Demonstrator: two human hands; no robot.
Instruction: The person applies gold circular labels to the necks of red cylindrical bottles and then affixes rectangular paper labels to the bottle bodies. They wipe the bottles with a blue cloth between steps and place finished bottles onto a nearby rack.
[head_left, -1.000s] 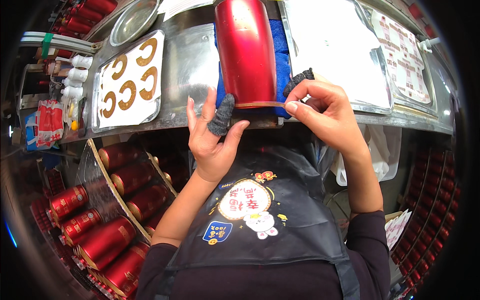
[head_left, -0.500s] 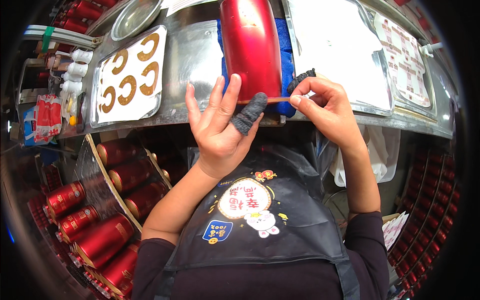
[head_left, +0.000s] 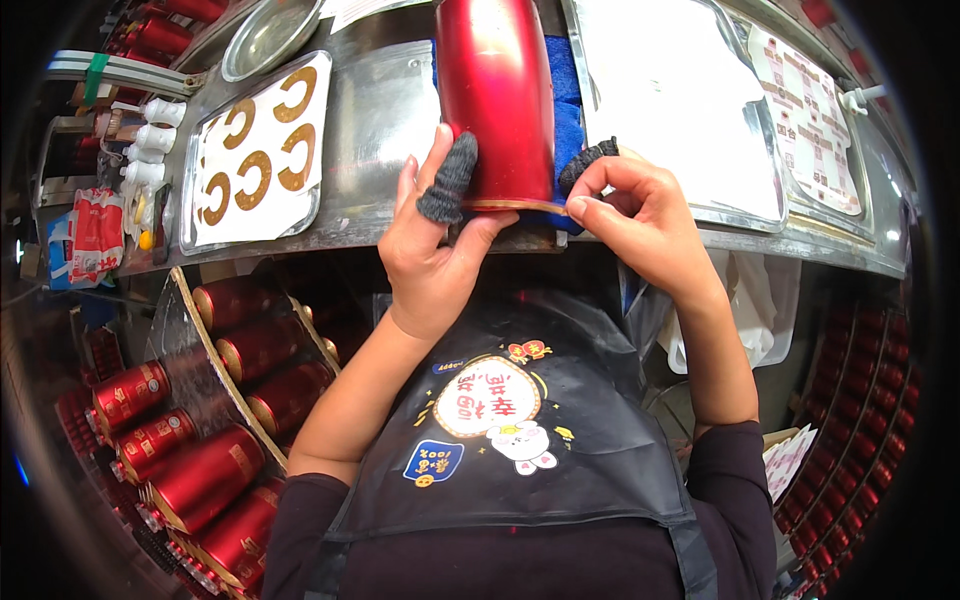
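A tall glossy red metal can [head_left: 493, 95] lies on a blue cloth [head_left: 568, 115] on the steel workbench, its near rim edged with a thin gold strip. My left hand [head_left: 432, 250] rests against the can's near left end, a grey fabric cot on one finger pressing on the rim. My right hand [head_left: 640, 215], also with a grey finger cot, pinches the gold strip at the can's near right edge.
A white sheet with several gold C-shaped stickers [head_left: 255, 150] lies left of the can. White sheets on a tray [head_left: 670, 110] lie to the right. A round metal bowl [head_left: 268, 35] sits behind. Several red cans [head_left: 195, 455] fill a crate at lower left.
My left hand has shifted up and right, its covered finger now pressing the can's rim. The right hand keeps its pinch on the gold strip at the right edge.
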